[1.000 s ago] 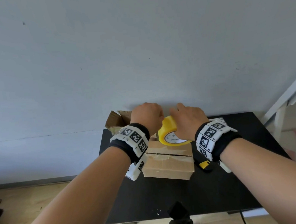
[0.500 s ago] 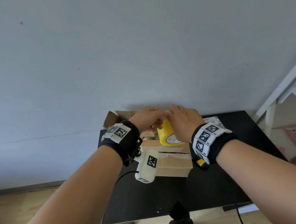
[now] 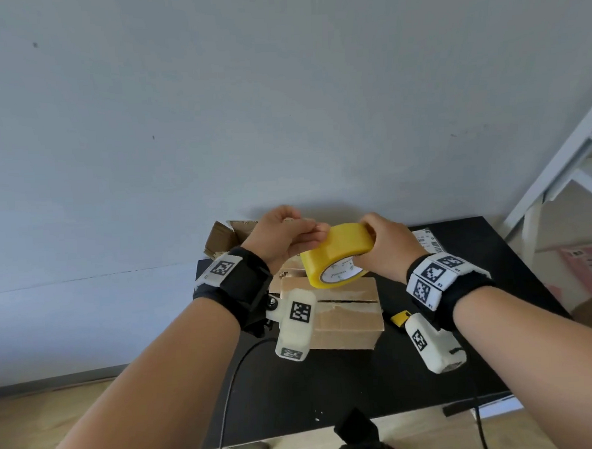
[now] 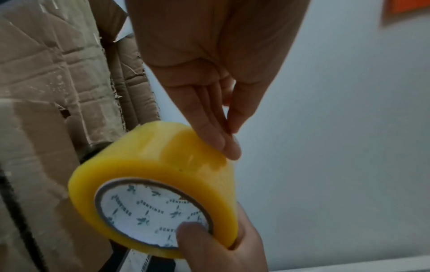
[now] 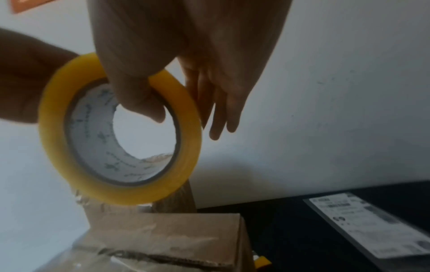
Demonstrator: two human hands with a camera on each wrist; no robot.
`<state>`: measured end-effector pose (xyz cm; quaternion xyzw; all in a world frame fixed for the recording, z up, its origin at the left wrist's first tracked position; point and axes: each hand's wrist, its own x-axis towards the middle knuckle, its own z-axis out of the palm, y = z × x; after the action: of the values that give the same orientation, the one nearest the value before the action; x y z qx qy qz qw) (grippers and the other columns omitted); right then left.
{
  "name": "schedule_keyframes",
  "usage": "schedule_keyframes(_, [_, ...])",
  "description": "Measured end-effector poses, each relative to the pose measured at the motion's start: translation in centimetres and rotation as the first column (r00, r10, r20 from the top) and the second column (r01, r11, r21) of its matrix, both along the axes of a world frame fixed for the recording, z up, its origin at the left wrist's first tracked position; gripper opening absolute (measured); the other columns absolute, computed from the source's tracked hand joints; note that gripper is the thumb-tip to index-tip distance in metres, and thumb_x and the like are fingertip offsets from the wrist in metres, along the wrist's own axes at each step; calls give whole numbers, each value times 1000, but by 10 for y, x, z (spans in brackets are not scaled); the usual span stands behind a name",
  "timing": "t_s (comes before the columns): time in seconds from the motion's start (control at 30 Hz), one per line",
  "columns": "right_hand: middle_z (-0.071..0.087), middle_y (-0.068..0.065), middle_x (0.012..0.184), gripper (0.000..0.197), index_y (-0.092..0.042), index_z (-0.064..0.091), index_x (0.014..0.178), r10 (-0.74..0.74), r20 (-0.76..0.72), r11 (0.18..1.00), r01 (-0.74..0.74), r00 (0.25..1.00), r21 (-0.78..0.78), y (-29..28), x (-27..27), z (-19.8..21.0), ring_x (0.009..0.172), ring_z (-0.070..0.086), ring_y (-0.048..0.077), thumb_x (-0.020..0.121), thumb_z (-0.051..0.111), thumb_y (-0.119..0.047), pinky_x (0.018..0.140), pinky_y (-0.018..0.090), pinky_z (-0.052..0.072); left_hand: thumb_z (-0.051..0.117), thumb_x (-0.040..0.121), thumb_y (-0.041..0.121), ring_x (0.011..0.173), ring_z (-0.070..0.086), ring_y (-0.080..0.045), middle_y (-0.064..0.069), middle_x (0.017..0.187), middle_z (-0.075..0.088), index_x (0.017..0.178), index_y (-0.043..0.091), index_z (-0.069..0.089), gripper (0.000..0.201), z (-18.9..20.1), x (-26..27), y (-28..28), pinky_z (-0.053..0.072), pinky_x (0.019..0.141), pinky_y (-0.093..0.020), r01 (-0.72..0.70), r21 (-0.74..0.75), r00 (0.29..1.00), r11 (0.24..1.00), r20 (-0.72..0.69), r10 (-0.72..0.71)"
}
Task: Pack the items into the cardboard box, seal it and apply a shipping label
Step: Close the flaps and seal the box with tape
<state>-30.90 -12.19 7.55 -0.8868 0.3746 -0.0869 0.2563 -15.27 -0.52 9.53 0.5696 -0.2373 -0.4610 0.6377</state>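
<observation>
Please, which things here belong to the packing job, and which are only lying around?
For the job:
tape, gripped by the right hand
box
label
cutter, probably for the tape

Lying about:
loose cardboard behind the box
pink parcel
white rack

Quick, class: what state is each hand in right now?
Left hand: fingertips on the yellow tape roll; pinch cannot be told.
Right hand: grips the roll, thumb inside its core.

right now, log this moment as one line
phase: sealing | right hand: grips tape roll, thumb in core | left hand: fingertips on roll's outer face | cardboard box: flaps closed | shipping label: unapplied
</observation>
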Motion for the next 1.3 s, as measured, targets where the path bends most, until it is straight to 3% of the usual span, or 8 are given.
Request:
schedule_keyframes(0.1, [50, -1, 96, 44, -21, 46, 98, -22, 61, 998, 25, 998, -58, 0, 5, 3, 84, 53, 21, 69, 77, -30, 69, 30, 41, 51, 98, 5, 56, 63, -11, -8, 73, 67, 105, 12, 50, 10, -3, 2, -2, 55, 56, -19, -6, 33, 1000, 999, -18, 7])
schedule_keyframes(0.3, [38, 1, 102, 52, -18, 43, 105, 12, -127, 959, -48, 992, -278, 12, 15, 13, 79, 46, 22, 69, 75, -39, 67, 32, 40, 61, 88, 48, 53, 44, -10, 0, 62, 47, 85, 9, 59, 39, -7, -2, -6, 46, 52, -17, -28, 151, 999, 988, 40, 22])
schedule_keyframes(0.5, [40, 2, 106, 42, -19, 39, 100, 2, -242, 902, -106, 970, -419, 21, 19, 16, 88, 46, 21, 73, 69, -33, 63, 32, 36, 77, 80, 18, 49, 40, -11, -1, 59, 44, 65, 13, 55, 27, -15, -2, -5, 39, 46, -18, -9, 276, 981, 961, 190, -45])
schedule_keyframes(0.67, [42, 4, 111, 42, -18, 45, 108, -9, -340, 860, -166, 940, -482, 24, 19, 16, 102, 49, 24, 75, 67, -32, 65, 34, 37, 76, 81, 19, 51, 40, -15, -4, 59, 46, 81, 6, 66, 16, -9, -7, -4, 39, 51, -24, 24, 360, 900, 933, 399, -176])
schedule_keyframes(0.8, [50, 2, 110, 29, -17, 48, 108, -24, -327, 830, -164, 945, -533, 28, 19, 15, 106, 47, 22, 83, 59, -25, 65, 32, 37, 76, 76, 44, 48, 37, -10, 6, 55, 42, 76, 16, 61, 32, 2, -16, -2, 34, 49, -23, 106, 356, 873, 929, 414, -258])
schedule_keyframes(0.9, [55, 0, 104, 27, -18, 49, 105, -20, -334, 819, -177, 942, -547, 30, 19, 17, 106, 45, 22, 82, 61, -25, 63, 32, 35, 76, 80, 32, 50, 38, -9, 4, 63, 45, 70, 20, 59, 23, 1, -10, -1, 34, 48, -22, 110, 358, 865, 927, 425, -267])
schedule_keyframes(1.17, [56, 0, 103, 33, -18, 49, 107, -23, -28, 937, 11, 999, -350, 22, 7, 8, 94, 51, 23, 77, 61, -10, 68, 30, 38, 64, 88, 37, 49, 19, -10, 4, 60, 28, 85, 14, 70, 25, -3, 6, 16, 17, 54, -26, 160, 292, 974, 943, 110, -199])
schedule_keyframes(1.3, [55, 1, 98, 35, -18, 45, 103, -108, 188, 971, 144, 976, -192, 18, 5, 2, 84, 54, 25, 75, 63, -8, 66, 31, 39, 52, 95, 30, 45, 21, -8, 5, 62, 48, 97, 12, 66, 22, -4, 10, 20, 21, 48, -21, 130, 294, 988, 947, 44, -149])
